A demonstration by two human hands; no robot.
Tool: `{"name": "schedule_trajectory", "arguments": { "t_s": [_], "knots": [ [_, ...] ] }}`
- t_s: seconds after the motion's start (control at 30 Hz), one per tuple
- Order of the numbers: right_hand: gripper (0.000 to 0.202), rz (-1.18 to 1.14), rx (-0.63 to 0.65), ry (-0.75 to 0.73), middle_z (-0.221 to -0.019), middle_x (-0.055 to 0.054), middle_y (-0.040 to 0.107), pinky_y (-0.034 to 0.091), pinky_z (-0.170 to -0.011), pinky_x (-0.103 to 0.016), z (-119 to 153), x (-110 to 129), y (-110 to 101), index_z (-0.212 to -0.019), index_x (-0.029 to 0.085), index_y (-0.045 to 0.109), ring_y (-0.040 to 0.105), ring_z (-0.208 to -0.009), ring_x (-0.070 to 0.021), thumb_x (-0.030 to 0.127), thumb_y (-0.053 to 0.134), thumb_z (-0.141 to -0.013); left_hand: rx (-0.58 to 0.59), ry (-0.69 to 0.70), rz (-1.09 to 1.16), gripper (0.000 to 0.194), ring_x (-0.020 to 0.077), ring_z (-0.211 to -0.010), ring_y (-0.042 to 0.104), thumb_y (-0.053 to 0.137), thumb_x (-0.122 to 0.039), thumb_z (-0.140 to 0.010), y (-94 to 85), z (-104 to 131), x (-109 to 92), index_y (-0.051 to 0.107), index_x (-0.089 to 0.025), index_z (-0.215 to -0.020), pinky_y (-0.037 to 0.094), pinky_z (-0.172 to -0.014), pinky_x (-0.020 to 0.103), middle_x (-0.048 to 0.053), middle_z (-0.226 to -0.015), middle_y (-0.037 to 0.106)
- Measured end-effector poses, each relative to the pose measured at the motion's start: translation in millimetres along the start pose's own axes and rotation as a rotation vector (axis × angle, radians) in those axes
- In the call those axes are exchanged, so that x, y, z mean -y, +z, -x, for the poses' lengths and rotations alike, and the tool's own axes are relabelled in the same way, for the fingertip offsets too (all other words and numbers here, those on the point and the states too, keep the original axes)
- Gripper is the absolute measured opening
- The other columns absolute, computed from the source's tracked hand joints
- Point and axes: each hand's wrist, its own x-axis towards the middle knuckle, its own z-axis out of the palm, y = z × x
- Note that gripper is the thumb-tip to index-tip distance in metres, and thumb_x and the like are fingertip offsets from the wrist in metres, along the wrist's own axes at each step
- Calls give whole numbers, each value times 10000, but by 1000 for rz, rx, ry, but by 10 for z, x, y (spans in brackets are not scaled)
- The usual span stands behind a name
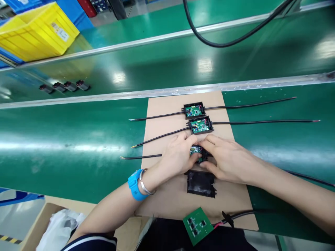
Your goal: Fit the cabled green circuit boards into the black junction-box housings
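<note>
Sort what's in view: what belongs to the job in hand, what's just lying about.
Seemingly in the job:
cased board, between left hand and right hand
two other cased boards
black case part
loose board
cardboard

Seemingly just lying about:
yellow bin
four cylinders
carton

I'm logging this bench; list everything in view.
Open units: 3, black-green, on cardboard
Casing piece: 1, black, on cardboard
Leads: several, black, beside units
Loose board: 1, green, at near edge
Cardboard: 1, brown, on green bench
Cylinders: 4, dark, upper left
Bin: 1, yellow, top left
Blue bins: several, beside it
Overhead cable: 1, black, top right
Carton: 1, brown, lower left
Plastic: 1, white, in carton
Wristband: 1, blue, left wrist
Bangle: 1, silver, left wrist
Left hand: 1, bare, at nearest unit
Right hand: 1, bare, at nearest unit
</note>
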Motion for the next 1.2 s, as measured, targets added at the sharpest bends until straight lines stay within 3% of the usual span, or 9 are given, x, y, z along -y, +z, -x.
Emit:
{"name": "schedule_trajectory", "arguments": {
  "t_s": [0.13, 0.27, 0.33, 0.43, 0.53, 0.7, 1.0, 1.2],
  "knots": [
    [522, -59, -10, 27, -1159, -108, 571, 486, -902, -400, 39, -48, 32, -1334, 174, 466, 566, -1052, -245, 327, 594, -851, 2, 6, 1, 259, 192, -937, 523, 605, -287, -861, 5, 26, 27, 542, -187, -1091, 473, -852, 354, 44, -1017, 519],
    [597, -151, -52, 29, -1109, -82, 613, 513, -819, -343, 115, -112, 18, -1335, 176, 421, 605, -949, -200, 345, 655, -812, -17, 7, 30, 282, 194, -960, 529, 606, -275, -857, 0, 55, 40, 547, -201, -1123, 468, -867, 352, 39, -1001, 528],
    [462, -168, -72, 37, -1005, -57, 637, 512, -742, -310, 162, -129, 12, -1231, 172, 468, 616, -865, -179, 292, 637, -819, -33, 14, 42, 273, 198, -969, 531, 617, -284, -851, 14, 63, 45, 556, -199, -1103, 466, -876, 356, 42, -1001, 532],
    [121, -59, -146, -55, -894, -52, 628, 483, -695, -302, 214, -105, 10, -989, 174, 558, 599, -794, -174, 170, 522, -874, -52, 3, 43, 268, 205, -980, 529, 641, -301, -842, 51, 64, 53, 564, -183, -1070, 463, -892, 365, 56, -1029, 531],
    [186, 150, -210, -217, -820, -72, 596, 454, -673, -328, 220, -37, -4, -896, 148, 606, 556, -763, -201, 57, 446, -867, -49, -7, 35, 284, 204, -966, 524, 659, -302, -834, 78, 58, 52, 558, -182, -1070, 467, -877, 357, 57, -1033, 527],
    [249, 319, -127, -314, -803, -97, 549, 406, -611, -357, 170, -13, -54, -811, 128, 609, 474, -722, -233, -11, 403, -809, -47, -14, 7, 261, 200, -916, 510, 641, -288, -841, 101, 54, 39, 539, -180, -1056, 465, -824, 337, 55, -1021, 509],
    [246, 220, -71, -345, -830, -101, 555, 405, -627, -333, 132, -133, -4, -896, 89, 627, 446, -739, -211, -20, 413, -839, 5, 27, 42, 202, 208, -937, 509, 634, -287, -853, 25, 26, 45, 565, -160, -994, 453, -810, 331, 56, -1018, 531],
    [205, 249, -194, -320, -913, -110, 600, 446, -734, -363, 206, -206, 146, -1018, 82, 605, 500, -815, -225, 32, 491, -855, -15, -24, 87, 205, 211, -965, 547, 645, -304, -843, 11, -24, 94, 590, -180, -996, 466, -842, 352, 43, -1007, 565]
  ]
}}
